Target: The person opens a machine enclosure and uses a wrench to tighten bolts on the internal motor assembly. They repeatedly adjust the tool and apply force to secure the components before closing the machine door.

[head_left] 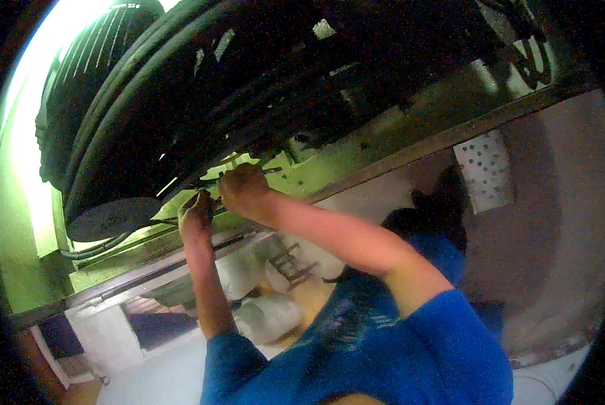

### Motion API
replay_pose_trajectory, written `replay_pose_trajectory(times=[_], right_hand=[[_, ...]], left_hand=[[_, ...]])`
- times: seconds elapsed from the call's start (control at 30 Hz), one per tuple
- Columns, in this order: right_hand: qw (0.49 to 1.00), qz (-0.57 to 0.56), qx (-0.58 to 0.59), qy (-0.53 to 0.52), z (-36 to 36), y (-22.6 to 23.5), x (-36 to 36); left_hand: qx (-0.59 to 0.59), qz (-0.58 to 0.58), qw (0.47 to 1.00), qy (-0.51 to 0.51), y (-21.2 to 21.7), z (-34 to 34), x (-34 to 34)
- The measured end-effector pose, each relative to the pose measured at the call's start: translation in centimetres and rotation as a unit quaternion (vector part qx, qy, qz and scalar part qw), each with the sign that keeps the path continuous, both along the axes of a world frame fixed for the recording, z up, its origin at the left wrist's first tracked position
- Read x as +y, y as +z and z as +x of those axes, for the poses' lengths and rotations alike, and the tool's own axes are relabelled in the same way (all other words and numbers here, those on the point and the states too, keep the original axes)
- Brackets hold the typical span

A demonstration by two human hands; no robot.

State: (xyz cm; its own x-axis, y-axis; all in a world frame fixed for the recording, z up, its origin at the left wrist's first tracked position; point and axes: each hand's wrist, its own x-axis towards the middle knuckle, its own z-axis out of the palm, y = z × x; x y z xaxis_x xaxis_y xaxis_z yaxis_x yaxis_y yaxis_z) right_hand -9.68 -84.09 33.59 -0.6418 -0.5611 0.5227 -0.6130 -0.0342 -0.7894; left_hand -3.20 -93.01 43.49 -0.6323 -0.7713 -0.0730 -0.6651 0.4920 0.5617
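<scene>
Both my hands work close together under a bulky dark mass with long curved ridges, like bundled cables or hoses (123, 115). My left hand (196, 214) has its fingers closed in a pinch near a pale green ledge (140, 246). Just to its right and a little farther off, my right hand (244, 190) is curled closed. A thin dark rod-like piece (273, 170) sticks out past the right hand's knuckles; its kind is too dim to tell. Whatever lies between the fingers of either hand is hidden in shadow.
A dark-edged rail (397, 156) runs diagonally below the dark mass. White rounded bundles (269, 317) and a small dark frame (291, 265) lie lower down, beyond the rail. To the right is a pale panel with dark spots (483, 169). Bright light comes from the upper left.
</scene>
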Motion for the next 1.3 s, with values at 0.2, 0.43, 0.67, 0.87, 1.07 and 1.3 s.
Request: replay_pose_trajectory(times=[0.2, 0.43, 0.67, 0.87, 1.07, 1.3], right_hand=[[0.978, -0.086, -0.010, -0.190, 1.3, -1.3, -1.4], [0.978, -0.106, -0.164, -0.073, 1.6, -0.9, -0.7], [0.978, -0.117, -0.147, -0.094, 2.5, -1.2, -0.3], [0.984, -0.102, -0.145, -0.001, 2.1, -3.6, -1.1], [0.989, -0.048, -0.138, 0.006, 3.2, -2.9, 2.5], [0.970, 0.110, -0.103, 0.190, 11.2, -11.3, 10.7]], left_hand=[[-0.130, -0.140, 0.980, 0.052, -0.1, -2.8, 4.2], [0.087, 0.103, 0.985, 0.105, -0.8, 0.1, -1.6], [-0.159, -0.072, 0.985, 0.004, 0.4, 0.6, 0.7], [-0.005, 0.036, 0.994, 0.107, -0.2, 0.5, -0.3], [-0.010, 0.072, 0.995, 0.071, 0.2, -0.4, -0.2], [-0.035, 0.051, 0.997, 0.042, 0.5, 0.5, 0.0]])
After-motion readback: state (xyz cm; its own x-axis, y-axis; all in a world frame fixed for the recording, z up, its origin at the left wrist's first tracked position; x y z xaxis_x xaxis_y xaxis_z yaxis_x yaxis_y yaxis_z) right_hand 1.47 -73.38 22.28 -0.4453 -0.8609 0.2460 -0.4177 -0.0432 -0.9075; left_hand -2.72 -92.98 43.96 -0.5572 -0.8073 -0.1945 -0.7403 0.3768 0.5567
